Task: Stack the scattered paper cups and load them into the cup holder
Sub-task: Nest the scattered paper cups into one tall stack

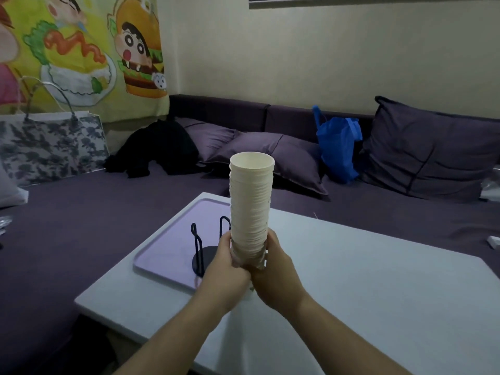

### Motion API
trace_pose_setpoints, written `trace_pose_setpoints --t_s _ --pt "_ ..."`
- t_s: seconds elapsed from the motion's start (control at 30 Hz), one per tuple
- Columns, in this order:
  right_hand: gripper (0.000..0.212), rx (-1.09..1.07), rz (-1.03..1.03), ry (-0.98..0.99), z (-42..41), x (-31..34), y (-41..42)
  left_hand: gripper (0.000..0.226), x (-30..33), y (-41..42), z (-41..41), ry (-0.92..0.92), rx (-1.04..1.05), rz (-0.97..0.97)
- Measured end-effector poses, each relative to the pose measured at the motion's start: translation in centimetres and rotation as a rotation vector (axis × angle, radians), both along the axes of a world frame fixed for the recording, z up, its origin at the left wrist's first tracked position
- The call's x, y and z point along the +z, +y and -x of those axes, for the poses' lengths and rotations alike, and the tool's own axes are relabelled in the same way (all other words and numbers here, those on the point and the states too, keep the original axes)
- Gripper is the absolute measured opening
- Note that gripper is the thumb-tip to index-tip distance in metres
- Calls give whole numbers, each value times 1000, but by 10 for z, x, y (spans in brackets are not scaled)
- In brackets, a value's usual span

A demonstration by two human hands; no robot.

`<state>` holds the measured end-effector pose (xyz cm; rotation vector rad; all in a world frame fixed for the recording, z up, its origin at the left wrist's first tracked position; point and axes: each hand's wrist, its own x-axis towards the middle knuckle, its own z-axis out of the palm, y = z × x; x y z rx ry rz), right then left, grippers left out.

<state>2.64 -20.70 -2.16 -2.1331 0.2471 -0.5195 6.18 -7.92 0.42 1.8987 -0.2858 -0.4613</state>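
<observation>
While both hands clasp its base, a tall stack of white paper cups stands upright.
Left hand and right hand grip it above the black wire cup holder on the lilac tray, near the white desk's far-left corner.

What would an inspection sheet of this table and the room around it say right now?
Surface: white table, with a lilac tray on its left part.
Job's things: tall stack of paper cups, upright, open end up; black wire cup holder stands on the tray, with no cups seen in it.
Clutter: nothing seen loose on the table.
Grips: left hand and right hand both clasp the bottom of the stack.
Cables: nothing seen.
Surroundings: purple sofa with cushions, blue bag, patterned paper bag, cartoon wall hanging.
</observation>
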Motion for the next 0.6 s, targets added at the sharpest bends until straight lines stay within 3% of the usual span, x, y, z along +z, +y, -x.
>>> trace_pose_setpoints --t_s 0.13,0.27,0.6 --pt "50 -10 31 32 5 5 -26 93 0 -25 -1 15 -56 18" --pt "44 -74 36 46 16 8 -69 83 1 -66 3 7 -100 60" --pt "70 -197 -35 40 25 -1 -149 82 3 -153 5 -25 -224 111"
